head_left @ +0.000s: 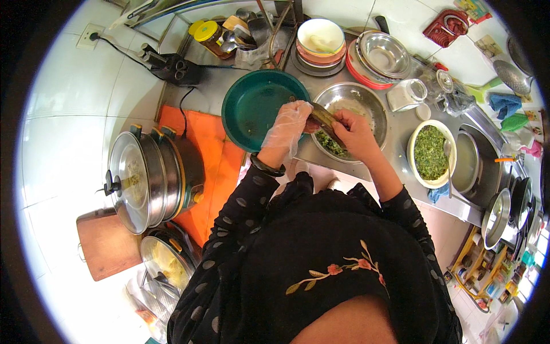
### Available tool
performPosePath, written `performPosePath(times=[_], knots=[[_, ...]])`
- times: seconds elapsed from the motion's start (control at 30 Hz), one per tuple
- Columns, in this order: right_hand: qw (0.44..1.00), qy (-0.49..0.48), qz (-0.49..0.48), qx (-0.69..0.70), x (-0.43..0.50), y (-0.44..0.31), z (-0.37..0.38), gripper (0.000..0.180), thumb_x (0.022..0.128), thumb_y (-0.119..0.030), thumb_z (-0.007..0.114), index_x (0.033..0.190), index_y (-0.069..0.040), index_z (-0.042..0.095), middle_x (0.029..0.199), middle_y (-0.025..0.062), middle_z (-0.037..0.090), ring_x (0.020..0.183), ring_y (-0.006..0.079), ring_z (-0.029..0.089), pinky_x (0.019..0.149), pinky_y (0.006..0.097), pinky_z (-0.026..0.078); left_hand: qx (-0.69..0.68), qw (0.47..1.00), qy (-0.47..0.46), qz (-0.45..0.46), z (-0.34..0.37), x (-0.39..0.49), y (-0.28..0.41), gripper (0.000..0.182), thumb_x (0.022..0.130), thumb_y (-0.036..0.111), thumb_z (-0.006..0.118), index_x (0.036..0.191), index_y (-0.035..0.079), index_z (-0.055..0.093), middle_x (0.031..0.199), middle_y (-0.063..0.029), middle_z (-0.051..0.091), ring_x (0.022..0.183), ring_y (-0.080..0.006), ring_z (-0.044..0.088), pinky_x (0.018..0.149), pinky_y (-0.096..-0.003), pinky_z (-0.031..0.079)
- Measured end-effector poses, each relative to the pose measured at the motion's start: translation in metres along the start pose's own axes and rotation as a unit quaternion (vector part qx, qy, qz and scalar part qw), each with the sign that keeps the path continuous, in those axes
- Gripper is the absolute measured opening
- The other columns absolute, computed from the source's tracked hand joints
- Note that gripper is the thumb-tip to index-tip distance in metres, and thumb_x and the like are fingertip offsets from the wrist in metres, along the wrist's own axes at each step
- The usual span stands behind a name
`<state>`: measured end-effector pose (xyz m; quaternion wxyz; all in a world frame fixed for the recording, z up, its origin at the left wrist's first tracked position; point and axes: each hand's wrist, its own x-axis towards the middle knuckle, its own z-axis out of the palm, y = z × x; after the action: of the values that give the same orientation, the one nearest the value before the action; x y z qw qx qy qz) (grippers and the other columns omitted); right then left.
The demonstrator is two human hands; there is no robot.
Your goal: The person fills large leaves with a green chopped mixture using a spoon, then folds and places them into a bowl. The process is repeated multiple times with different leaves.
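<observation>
A clear plastic glove covers my left hand, which grips one end of a long, glossy olive-brown food item; it looks like a whole fish, but I cannot be sure. My bare right hand pinches its nearer end between thumb and fingers. Both hands hold it slanted above the gap between a green plastic basin and a stainless steel bowl. Chopped green filling lies in that bowl's near side, partly hidden by my hands. A cream bowl to the right holds more chopped greens and a metal spoon.
Stacked bowls, steel basins and glass jars line the counter's back. The sink is at right. At left stand a steamer pot on an orange mat, a wooden board and a knife block.
</observation>
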<state>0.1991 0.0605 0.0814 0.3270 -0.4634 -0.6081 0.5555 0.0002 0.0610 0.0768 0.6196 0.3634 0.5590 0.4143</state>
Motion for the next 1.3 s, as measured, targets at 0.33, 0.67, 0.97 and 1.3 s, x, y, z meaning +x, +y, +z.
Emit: performPosePath(times=[0.33, 0.67, 0.97, 1.3], knots=[[0.985, -0.055, 0.043, 0.16, -0.006, -0.002, -0.03, 0.034, 0.081, -0.004, 0.053, 0.113, 0.004, 0.063, 0.1, 0.0012, 0.066, 0.087, 0.0082, 0.059, 0.08, 0.0242, 0.047, -0.142, 0.987, -0.034, -0.067, 0.018, 0.002, 0.009, 0.029, 0.101, 0.028, 0.049, 0.102, 0.001, 0.06, 0.093, -0.0082, 0.066, 0.076, -0.0184, 0.066, 0.072, -0.0307, 0.057], [0.998, 0.059, -0.003, 0.021, -0.006, 0.018, -0.014, 0.033, 0.081, -0.003, 0.06, 0.113, 0.003, 0.063, 0.094, 0.014, 0.07, 0.086, 0.0203, 0.067, 0.08, 0.0321, 0.052, -0.091, 0.993, -0.054, -0.045, 0.064, -0.024, -0.006, 0.034, 0.095, 0.027, 0.062, 0.122, 0.007, 0.056, 0.113, -0.0066, 0.062, 0.099, -0.0171, 0.062, 0.081, -0.0334, 0.056], [0.974, 0.14, 0.066, -0.166, -0.046, 0.011, -0.018, 0.028, 0.08, -0.023, 0.065, 0.09, 0.004, 0.064, 0.089, 0.0273, 0.065, 0.088, 0.0434, 0.063, 0.079, 0.0499, 0.05, -0.032, 0.998, 0.03, -0.039, 0.084, -0.024, -0.024, 0.025, 0.088, 0.01, 0.065, 0.111, 0.0, 0.06, 0.103, -0.0059, 0.066, 0.089, -0.015, 0.064, 0.077, -0.0278, 0.055], [0.983, 0.119, 0.099, -0.096, -0.075, 0.044, -0.045, 0.024, 0.079, -0.019, 0.06, 0.08, 0.005, 0.065, 0.073, 0.0241, 0.065, 0.067, 0.0367, 0.066, 0.068, 0.0455, 0.053, -0.036, 0.997, -0.046, -0.046, 0.109, -0.023, -0.049, 0.033, 0.089, 0.004, 0.062, 0.121, 0.002, 0.056, 0.111, -0.0074, 0.064, 0.097, -0.0173, 0.063, 0.082, -0.0287, 0.053]])
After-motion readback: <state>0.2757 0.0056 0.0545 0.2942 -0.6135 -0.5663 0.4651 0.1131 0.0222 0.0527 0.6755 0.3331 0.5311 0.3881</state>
